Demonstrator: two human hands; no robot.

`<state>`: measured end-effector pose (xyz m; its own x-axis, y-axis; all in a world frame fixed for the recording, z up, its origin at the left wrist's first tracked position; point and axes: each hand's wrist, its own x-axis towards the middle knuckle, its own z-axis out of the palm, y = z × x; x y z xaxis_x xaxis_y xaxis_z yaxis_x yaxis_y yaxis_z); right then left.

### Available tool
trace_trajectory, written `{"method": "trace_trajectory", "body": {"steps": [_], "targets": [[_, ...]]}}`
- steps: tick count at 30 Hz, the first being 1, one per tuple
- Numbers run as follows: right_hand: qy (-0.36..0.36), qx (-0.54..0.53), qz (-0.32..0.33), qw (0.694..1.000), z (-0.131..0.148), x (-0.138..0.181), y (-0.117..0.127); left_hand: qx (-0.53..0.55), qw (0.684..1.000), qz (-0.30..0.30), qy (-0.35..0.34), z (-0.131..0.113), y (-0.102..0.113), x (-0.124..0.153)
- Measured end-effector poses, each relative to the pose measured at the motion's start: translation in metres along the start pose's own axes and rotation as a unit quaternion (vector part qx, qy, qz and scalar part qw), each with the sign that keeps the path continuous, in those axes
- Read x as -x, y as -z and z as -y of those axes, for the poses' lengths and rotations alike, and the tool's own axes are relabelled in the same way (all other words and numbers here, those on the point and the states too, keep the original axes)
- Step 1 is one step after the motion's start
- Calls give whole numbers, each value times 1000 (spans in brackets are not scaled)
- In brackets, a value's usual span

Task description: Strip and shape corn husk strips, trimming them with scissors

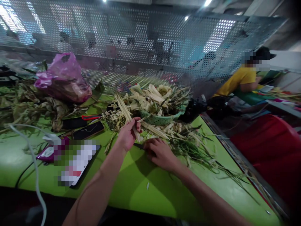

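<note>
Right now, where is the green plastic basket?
In the head view, the green plastic basket sits just right of centre on the table amid dried scraps, beyond the left hand and right hand.

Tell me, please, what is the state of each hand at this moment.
Left hand: closed, holding pale dry strips.
Right hand: closed, holding what looks like a dark-bladed knife.

The strips (123, 108) in the left hand (129, 134) are pale straw-yellow. Beyond it, the basket (162, 119) is mint green, dotted with holes. The tabletop (131, 196) under the right hand (160, 153) is lime green; the stalks (191, 150) to its right, darker green.
</note>
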<state>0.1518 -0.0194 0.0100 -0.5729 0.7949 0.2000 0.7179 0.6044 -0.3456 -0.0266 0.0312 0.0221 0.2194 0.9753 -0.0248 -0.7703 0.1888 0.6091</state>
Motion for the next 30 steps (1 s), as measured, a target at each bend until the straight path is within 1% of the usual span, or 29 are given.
{"method": "trace_trajectory", "body": {"steps": [3, 6, 9, 11, 13, 15, 18, 21, 24, 26, 30], "targets": [[-22, 68, -4, 997, -8, 6, -5, 8, 1000, 3, 4, -1, -1, 1], [-76, 116, -43, 989, -27, 9, -6, 17, 1000, 1, 6, -1, -2, 1], [-104, 100, -85, 986, -36, 7, -2, 29, 1000, 0, 5, 0, -2, 1], [-99, 48, -113, 987, -30, 4, 2, 36, 999, -7, 2, 2, -3, 1], [-88, -12, -144, 986, -13, 1, 8, 43, 999, -16, -4, 4, -5, 1], [-62, -43, -179, 981, 6, -3, 11, 54, 998, -25, -7, 7, -7, 1], [-16, -32, -247, 968, 26, -12, 8, 76, 997, -29, -3, 12, -10, 1], [10, -6, -289, 957, 30, -25, -3, 100, 994, -42, 10, 18, -13, 2], [-11, 13, -287, 958, 24, -36, -13, 108, 991, -71, 27, 22, -15, 2], [-32, 22, -278, 960, 20, -40, -16, 107, 991, -79, 35, 23, -17, 3], [-33, 24, -264, 964, 22, -40, -13, 107, 988, -92, 58, 25, -20, 6]]}}
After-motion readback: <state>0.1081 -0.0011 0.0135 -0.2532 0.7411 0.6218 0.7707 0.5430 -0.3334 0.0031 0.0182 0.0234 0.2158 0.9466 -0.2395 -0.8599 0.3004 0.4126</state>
